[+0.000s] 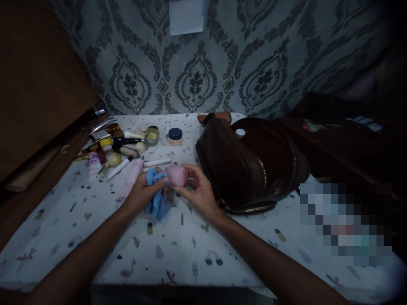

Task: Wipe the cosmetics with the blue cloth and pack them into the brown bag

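Near the middle of the table, my right hand (199, 188) grips a rounded pink jar (177, 175) between thumb and fingers. Bunched in my left hand (144, 188) is a blue cloth (157, 201), whose loose end hangs below the fingers. The cloth meets the left side of the jar or lies very close to it. Just beyond my left hand lie a pink tube (132, 174) and a slim white tube (157, 162). A small jar with a dark blue lid (174, 136) stands farther back.
A cluster of cosmetics, including a green-gold jar (151, 136), covers the back left of the patterned tablecloth (174, 245). To the right lies a dark brown leather bag (241, 165) with a white cap (240, 133) on it. A brown panel (41, 84) borders the left side.
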A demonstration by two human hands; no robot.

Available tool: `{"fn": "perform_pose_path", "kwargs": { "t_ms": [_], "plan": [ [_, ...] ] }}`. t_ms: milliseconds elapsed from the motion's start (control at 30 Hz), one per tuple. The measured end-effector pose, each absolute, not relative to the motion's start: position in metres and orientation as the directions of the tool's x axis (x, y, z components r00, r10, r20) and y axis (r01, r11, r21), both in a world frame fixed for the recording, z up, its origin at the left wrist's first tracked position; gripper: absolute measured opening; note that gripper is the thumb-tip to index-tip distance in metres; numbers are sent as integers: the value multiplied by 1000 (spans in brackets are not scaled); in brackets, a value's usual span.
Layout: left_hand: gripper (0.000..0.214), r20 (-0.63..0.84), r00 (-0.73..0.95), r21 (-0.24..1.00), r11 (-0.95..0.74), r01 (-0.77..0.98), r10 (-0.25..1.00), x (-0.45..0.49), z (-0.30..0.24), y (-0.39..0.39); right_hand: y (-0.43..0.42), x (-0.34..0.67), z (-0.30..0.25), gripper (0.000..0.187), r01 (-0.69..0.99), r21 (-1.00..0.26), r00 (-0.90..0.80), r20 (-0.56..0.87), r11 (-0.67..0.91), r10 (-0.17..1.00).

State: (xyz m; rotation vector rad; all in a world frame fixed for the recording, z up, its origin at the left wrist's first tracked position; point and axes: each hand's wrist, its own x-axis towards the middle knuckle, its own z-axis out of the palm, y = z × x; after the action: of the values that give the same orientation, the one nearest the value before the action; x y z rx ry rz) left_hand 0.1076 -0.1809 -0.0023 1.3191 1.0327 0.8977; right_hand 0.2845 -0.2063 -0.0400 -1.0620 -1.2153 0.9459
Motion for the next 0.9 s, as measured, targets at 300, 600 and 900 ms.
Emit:
{"fn": "perform_pose_path", "kwargs": {
  "t_ms": [300,600,900],
  "plan": [
    [40,341,253,887,-399,233,905,105,-13,-177,-210,277,-36,53,-376,-927,-63,8,-16,998],
    [40,641,469,524,-793,312,608,108,-27,-182,-202,282,-35,38,-741,-656,-34,-174,-142,984],
    [53,693,507,310,-846,433,513,108,-23,-185,-208,278,-34,44,-639,-748,-144,-116,-182,983]
  ]
}}
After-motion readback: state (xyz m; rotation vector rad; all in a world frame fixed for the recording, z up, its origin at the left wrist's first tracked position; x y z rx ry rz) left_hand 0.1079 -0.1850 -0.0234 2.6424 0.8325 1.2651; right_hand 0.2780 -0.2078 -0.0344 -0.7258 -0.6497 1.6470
